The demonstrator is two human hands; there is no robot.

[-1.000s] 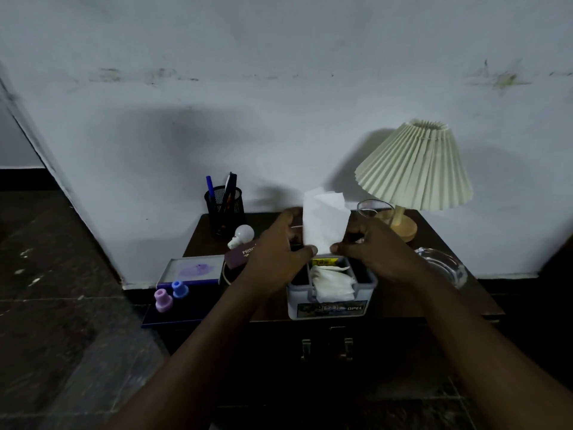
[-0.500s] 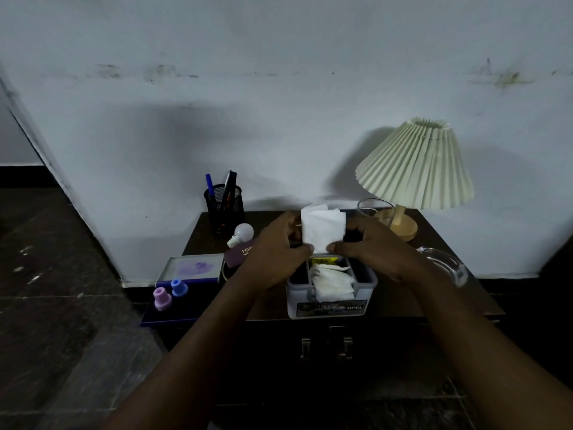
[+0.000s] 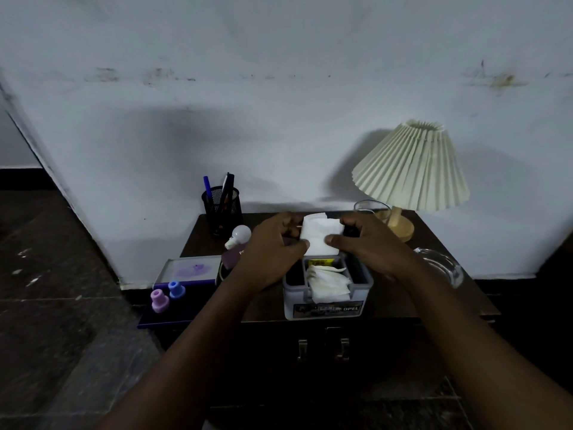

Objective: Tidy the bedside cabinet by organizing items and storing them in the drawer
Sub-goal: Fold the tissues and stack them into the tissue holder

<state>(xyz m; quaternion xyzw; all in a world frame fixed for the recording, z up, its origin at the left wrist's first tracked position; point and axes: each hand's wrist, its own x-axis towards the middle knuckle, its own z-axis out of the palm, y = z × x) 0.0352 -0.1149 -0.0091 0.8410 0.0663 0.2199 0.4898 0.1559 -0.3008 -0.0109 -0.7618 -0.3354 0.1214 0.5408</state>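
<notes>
A white tissue (image 3: 321,233), folded to a small rectangle, is pinched between my left hand (image 3: 273,249) and my right hand (image 3: 369,243), just above the back of a grey organizer box (image 3: 327,308). Inside the box lies another crumpled white tissue (image 3: 328,282). The box stands on the dark bedside cabinet (image 3: 434,305), near its front edge. Two metal handles (image 3: 322,349) show on the cabinet's front below the box.
A black mesh pen holder (image 3: 221,209), a white bulb (image 3: 238,236) and a dark booklet (image 3: 232,257) sit at the left. A blue tray (image 3: 173,315) carries two small caps and a clear box. A pleated lamp (image 3: 410,169), glass (image 3: 370,207) and glass ashtray (image 3: 443,265) stand right.
The tissue stood tall and unfolded a second ago; my hands have folded it down into a compact rectangle and lowered it slightly toward the box.
</notes>
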